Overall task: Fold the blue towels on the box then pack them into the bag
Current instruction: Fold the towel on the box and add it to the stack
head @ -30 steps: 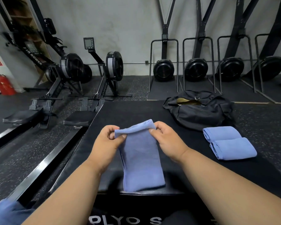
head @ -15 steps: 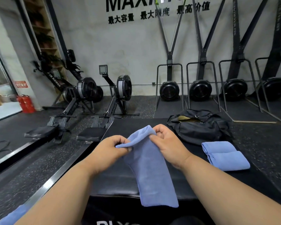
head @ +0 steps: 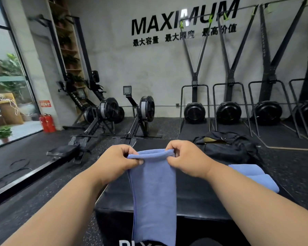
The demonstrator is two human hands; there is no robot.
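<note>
A long, narrow blue towel [head: 154, 192] hangs in front of me, its lower end dropping past the front face of the black box [head: 194, 197]. My left hand [head: 116, 161] pinches its top left corner. My right hand [head: 187, 159] pinches the top right corner, so the top edge is stretched between them. Two folded blue towels [head: 256, 178] lie side by side on the box to the right. Behind them sits the black bag [head: 228, 150], its top unzipped and partly open.
Two rowing machines [head: 107, 119] stand on the floor to the left of the box. Ski trainers [head: 228, 110] line the back wall. Red fire extinguishers [head: 47, 123] stand by the window at the left.
Both hands have lifted the towel higher and pulled its top edge level and taut. My view has tilted up, so more of the wall shows.
</note>
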